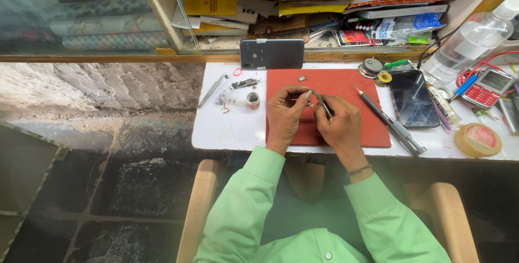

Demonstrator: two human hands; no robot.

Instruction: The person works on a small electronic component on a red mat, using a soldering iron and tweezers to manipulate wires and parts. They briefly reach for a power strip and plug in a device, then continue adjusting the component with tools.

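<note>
Head view: over the red mat (351,128), my left hand (285,114) pinches a small part (308,96); my right hand (338,125) pinches tweezers (322,103) on it. A slip could flick it off the mat.

A pair of slim metal tweezers (322,104) sits pinched in the right hand (339,124), tips slanting up and left toward a tiny part (308,96), too small to make out, held at the fingertips of the left hand (285,112). Both hover just over the red mat (346,87) on the white tabletop (227,130).
</note>
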